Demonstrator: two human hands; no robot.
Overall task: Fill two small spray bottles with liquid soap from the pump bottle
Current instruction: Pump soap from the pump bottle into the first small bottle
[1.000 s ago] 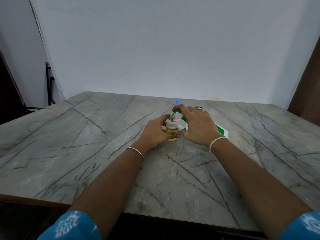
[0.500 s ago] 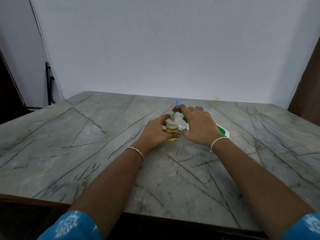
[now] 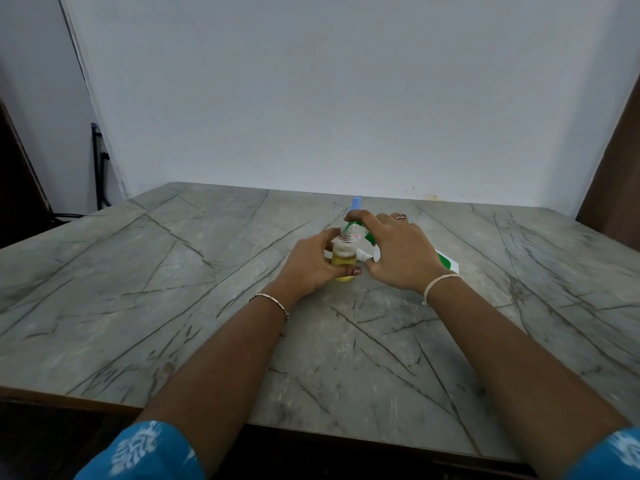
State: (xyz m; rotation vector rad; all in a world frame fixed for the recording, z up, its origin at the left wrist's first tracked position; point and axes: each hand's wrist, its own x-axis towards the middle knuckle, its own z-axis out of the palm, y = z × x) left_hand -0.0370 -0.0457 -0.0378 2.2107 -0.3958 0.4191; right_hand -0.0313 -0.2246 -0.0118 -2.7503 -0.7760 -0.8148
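Centre frame, the left hand [image 3: 311, 266] curls round a small clear spray bottle [image 3: 343, 259] part-filled with yellow liquid, standing on the grey stone table [image 3: 173, 289] — the right hand [image 3: 401, 254] grips the green-and-white pump bottle [image 3: 447, 264], its green spout [image 3: 350, 225] at the small bottle's open neck.

Grey veined table [image 3: 173, 289], spray bottle [image 3: 343, 259] upright

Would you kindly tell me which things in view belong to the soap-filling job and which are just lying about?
Job: small clear bottle, part full of yellow liquid, held by the left hand; pump bottle, gripped by the right hand; blue-topped item behind them, probably the second spray bottle.
Lying about: black stand at far left.
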